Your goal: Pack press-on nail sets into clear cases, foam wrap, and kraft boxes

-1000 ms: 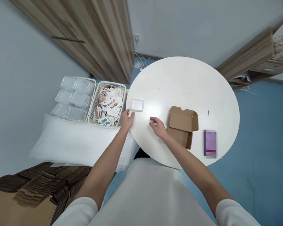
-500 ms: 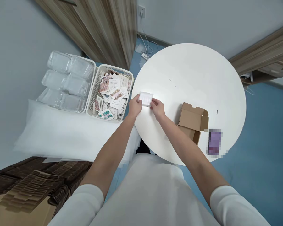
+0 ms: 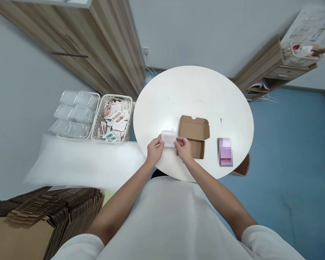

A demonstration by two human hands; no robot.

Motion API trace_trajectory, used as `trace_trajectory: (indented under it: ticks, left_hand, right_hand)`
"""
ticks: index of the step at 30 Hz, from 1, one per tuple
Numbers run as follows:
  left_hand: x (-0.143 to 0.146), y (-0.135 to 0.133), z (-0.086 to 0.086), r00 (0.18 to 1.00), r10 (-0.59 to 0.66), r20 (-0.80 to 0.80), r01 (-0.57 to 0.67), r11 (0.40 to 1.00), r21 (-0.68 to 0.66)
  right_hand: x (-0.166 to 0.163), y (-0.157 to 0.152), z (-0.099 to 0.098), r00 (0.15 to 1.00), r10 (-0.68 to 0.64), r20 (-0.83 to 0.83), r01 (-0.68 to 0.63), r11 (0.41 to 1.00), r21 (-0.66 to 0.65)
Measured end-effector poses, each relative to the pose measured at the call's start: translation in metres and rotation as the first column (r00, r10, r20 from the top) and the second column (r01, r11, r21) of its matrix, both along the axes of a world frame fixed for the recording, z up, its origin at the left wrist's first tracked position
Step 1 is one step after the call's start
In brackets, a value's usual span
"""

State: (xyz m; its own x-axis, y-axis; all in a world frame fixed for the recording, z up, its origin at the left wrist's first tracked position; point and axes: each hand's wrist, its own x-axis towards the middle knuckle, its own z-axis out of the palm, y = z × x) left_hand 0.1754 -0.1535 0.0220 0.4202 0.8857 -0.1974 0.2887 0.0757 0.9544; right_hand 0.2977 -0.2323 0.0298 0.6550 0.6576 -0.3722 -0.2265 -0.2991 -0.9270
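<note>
A small flat white packet (image 3: pixel 168 138), which looks wrapped in thin translucent foam, is held level above the round white table (image 3: pixel 200 90). My left hand (image 3: pixel 155 150) grips its left edge between thumb and fingers. On its right edge my right hand (image 3: pixel 183 147) pinches the corner. What the wrapping covers cannot be made out. Just right of the packet lies an open brown cardboard box (image 3: pixel 194 128), its lid folded back and its tray partly behind my right hand.
A white basket of printed cards (image 3: pixel 115 119) and a basket of clear plastic boxes (image 3: pixel 78 112) stand to the left. White foam sheets (image 3: pixel 89 162) lie before them, above folded cardboard (image 3: pixel 43 216). A blurred purple item (image 3: pixel 225 152) rests on the table's right.
My view has shifted, showing more of the room. Both hands have brought the packet nearer the cardboard box and closer to me. Its wrapping now shows a loose bit at the top.
</note>
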Motion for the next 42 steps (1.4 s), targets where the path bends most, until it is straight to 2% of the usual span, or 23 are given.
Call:
trace_trajectory:
  ticks: [2, 5, 9, 12, 15, 18, 24, 32, 42]
  left_hand:
    - [0.015, -0.025, 0.004, 0.996, -0.086, -0.013, 0.086, 0.996, 0.004]
    - [0.040, -0.049, 0.005, 0.968, -0.208, -0.137, 0.210, 0.978, 0.001]
    - [0.070, -0.062, 0.003, 0.884, -0.314, -0.347, 0.322, 0.946, -0.038]
    - [0.083, -0.065, 0.002, 0.819, -0.368, -0.440, 0.378, 0.923, -0.069]
    - [0.089, -0.066, 0.002, 0.738, -0.416, -0.531, 0.440, 0.894, -0.090]
    - [0.091, -0.067, 0.001, 0.674, -0.439, -0.594, 0.476, 0.873, -0.105]
    - [0.090, -0.070, -0.001, 0.636, -0.460, -0.620, 0.498, 0.858, -0.126]
    - [0.088, -0.069, 0.000, 0.561, -0.520, -0.644, 0.568, 0.808, -0.157]
    - [0.081, -0.063, -0.002, 0.610, -0.511, -0.606, 0.595, 0.800, -0.076]
  right_hand:
    - [0.013, -0.031, 0.001, 0.999, -0.026, 0.028, 0.026, 1.000, 0.003]
    - [0.036, -0.067, -0.008, 0.996, -0.059, 0.063, 0.064, 0.995, -0.075]
    - [0.062, -0.087, -0.026, 0.994, -0.014, 0.108, 0.034, 0.981, -0.189]
    - [0.073, -0.089, -0.031, 0.977, 0.090, 0.195, -0.037, 0.965, -0.259]
    - [0.079, -0.086, -0.029, 0.923, 0.234, 0.305, -0.122, 0.931, -0.345]
    - [0.081, -0.082, -0.026, 0.842, 0.374, 0.390, -0.173, 0.870, -0.461]
    - [0.080, -0.075, -0.029, 0.691, 0.591, 0.416, -0.231, 0.726, -0.648]
    - [0.078, -0.074, -0.034, 0.644, 0.643, 0.415, -0.273, 0.699, -0.661]
    - [0.072, -0.072, -0.028, 0.625, 0.635, 0.454, -0.246, 0.713, -0.657]
